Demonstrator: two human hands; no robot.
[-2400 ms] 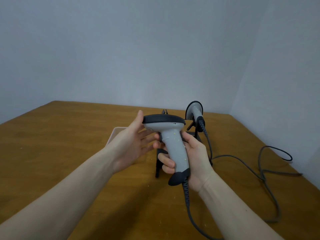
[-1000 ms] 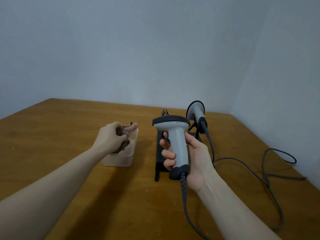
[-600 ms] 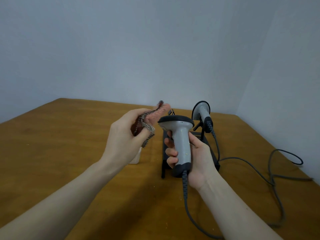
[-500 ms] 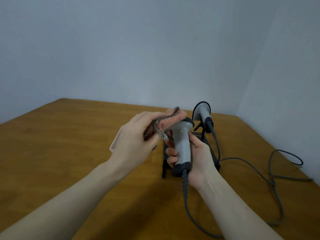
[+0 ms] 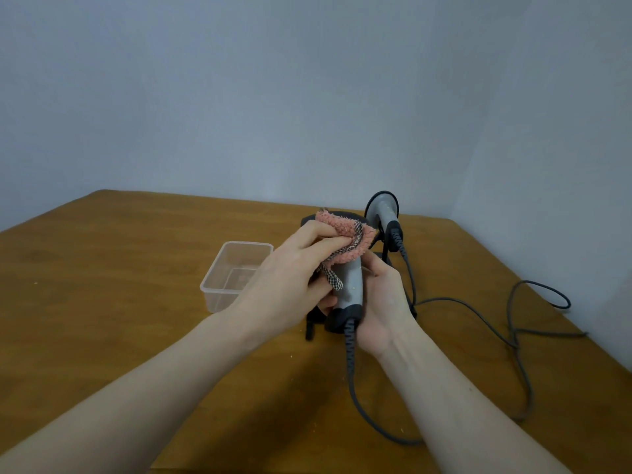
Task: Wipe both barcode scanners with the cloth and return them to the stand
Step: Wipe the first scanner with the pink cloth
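Observation:
My right hand (image 5: 383, 302) grips the handle of a grey barcode scanner (image 5: 350, 289), held upright above the table. A pink fluffy cloth (image 5: 345, 239) with a checked edge is held in my left hand (image 5: 290, 282) and pressed over the scanner's head, which it mostly hides. The second grey scanner (image 5: 384, 212) rests on the black stand (image 5: 388, 254) behind my hands. Most of the stand is hidden by my hands; one foot (image 5: 309, 331) shows below my left wrist.
An empty clear plastic container (image 5: 219, 292) sits on the wooden table (image 5: 119, 302) left of my hands. Dark scanner cables (image 5: 513, 340) loop across the table's right side. A wall corner closes the far right.
My left hand took the pink cloth from the container, carried it right and laid it over the head of the scanner. My right hand has kept its grip on the handle.

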